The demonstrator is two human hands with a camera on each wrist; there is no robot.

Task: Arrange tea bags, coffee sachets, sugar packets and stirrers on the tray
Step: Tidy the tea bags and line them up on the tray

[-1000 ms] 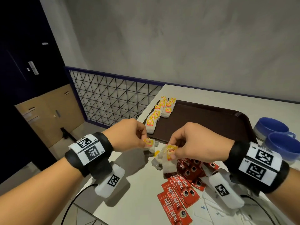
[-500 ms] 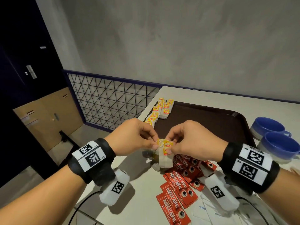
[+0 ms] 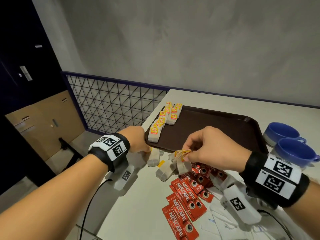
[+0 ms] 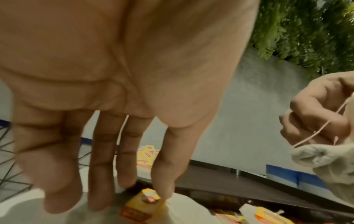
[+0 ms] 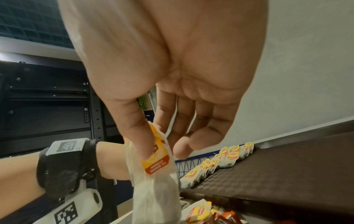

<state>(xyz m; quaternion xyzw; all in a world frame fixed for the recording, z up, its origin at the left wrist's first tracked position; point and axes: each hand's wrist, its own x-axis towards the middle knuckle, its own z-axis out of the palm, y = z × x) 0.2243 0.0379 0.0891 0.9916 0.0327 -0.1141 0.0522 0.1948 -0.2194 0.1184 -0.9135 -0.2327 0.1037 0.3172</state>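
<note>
My left hand (image 3: 146, 148) is low over the table's near-left corner. Its thumb and a fingertip pinch the yellow tag of one tea bag (image 3: 153, 159), which stands on the table; the left wrist view shows that tag (image 4: 146, 197) between the tips of the left hand (image 4: 145, 190). To its right, my right hand (image 3: 185, 155) pinches the yellow tags of a small bunch of tea bags (image 3: 181, 168) that dangle just above the table. In the right wrist view the thumb of my right hand (image 5: 153, 141) presses a tag (image 5: 156, 162). The brown tray (image 3: 216, 129) lies just behind both hands.
Several tea bags (image 3: 162, 121) stand in two rows along the tray's left side. Red coffee sachets (image 3: 186, 198) and white sugar packets (image 3: 216, 222) lie on the table under my right wrist. Two blue cups (image 3: 292, 149) stand right of the tray. The table edge is at left.
The hands, joined on one bunch of tea bags half a second ago, have parted. My left hand went down and left with one bag; my right hand kept the others.
</note>
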